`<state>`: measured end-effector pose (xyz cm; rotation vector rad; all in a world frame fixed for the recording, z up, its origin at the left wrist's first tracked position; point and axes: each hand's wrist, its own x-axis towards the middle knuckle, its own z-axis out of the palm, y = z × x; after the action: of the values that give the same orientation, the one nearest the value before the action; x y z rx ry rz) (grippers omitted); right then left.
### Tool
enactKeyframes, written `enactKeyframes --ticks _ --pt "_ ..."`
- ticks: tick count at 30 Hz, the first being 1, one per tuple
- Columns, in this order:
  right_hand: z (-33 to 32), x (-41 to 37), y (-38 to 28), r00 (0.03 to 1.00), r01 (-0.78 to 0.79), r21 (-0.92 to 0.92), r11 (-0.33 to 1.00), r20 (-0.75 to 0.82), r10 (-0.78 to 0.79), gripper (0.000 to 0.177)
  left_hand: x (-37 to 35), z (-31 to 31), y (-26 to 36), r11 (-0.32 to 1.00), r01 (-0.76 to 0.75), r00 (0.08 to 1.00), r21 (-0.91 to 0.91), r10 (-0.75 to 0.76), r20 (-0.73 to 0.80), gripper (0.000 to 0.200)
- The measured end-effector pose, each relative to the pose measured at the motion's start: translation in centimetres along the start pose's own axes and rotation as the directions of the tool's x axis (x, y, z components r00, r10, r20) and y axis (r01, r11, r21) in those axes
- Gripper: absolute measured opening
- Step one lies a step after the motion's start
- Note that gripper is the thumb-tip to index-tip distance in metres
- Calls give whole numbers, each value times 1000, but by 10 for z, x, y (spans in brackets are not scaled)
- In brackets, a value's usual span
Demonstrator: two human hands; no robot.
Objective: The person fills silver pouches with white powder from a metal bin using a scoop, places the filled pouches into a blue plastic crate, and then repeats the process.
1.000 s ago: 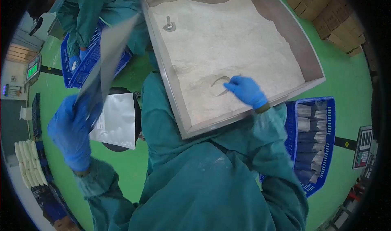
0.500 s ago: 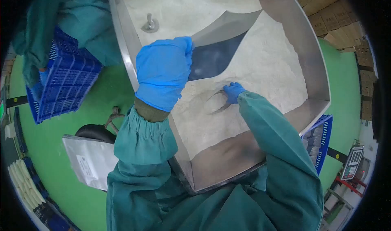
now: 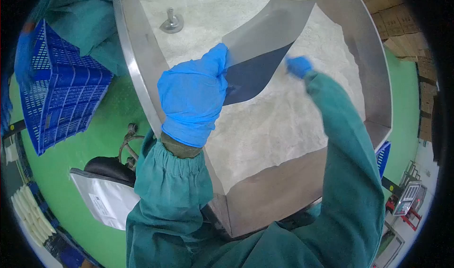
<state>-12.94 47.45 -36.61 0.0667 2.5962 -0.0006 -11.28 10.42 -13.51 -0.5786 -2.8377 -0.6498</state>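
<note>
One pouch (image 3: pixel 265 67) gripped above pale powder (image 3: pixel 265 131)

At 9 to 10 o'clock stands a blue crate (image 3: pixel 68 88), a co-worker's sleeve (image 3: pixel 92 27) just beside it. Toward 8, a labelled silvery bag (image 3: pixel 106 202) lies on a dark round seat (image 3: pixel 109 169). Just left of centre, the left hand (image 3: pixel 221 62) clamps the pouch's left end, holding it slanted at 1 o'clock over the metal tray (image 3: pixel 274 192). A round-based knob (image 3: pixel 172 23) rests on the powder at 11. Between 1 and 2, beyond the pouch's right edge, the right hand (image 3: pixel 294 67) is blurred; its grip cannot be told. Farther right: cartons (image 3: pixel 395 20) at 2, a second crate (image 3: pixel 384 158) past 3, a scale (image 3: pixel 409 197) near 4.
</note>
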Motion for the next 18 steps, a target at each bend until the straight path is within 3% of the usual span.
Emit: enactKeyframes --ticks 1,3,5,8,11,13,14,16,18 --pt "19 -5 -47 984 152 -129 980 114 -137 40 -3 0 -1 1000 21 1000 9 -21 -6 24" --pt "46 -37 -107 866 418 -15 909 310 -393 43 -5 -1 -2 1000 7 1000 26 -8 8 23" --pt "85 -72 -135 888 438 196 877 57 -456 36 -5 2 -3 999 -14 1000 35 14 6 22" --pt "97 -125 -133 924 344 263 901 74 -375 37 -10 12 -10 991 -92 996 96 91 13 19" --pt "27 -200 -128 934 209 232 950 242 -265 34 -13 6 2 986 -76 993 147 62 101 20" --pt "-10 -243 -112 940 202 245 948 224 -258 33 -15 3 18 997 38 990 -65 -28 139 25" --pt "-30 -263 -104 951 200 245 949 185 -249 31 -17 1 26 995 52 993 -83 -42 115 25" --pt "-65 -301 -89 960 209 200 957 145 -240 29 -24 -1 40 990 -73 938 -119 109 330 33" --pt "-100 -326 -77 974 227 190 955 -28 -226 28 -33 28 39 976 -141 871 -166 202 448 40"
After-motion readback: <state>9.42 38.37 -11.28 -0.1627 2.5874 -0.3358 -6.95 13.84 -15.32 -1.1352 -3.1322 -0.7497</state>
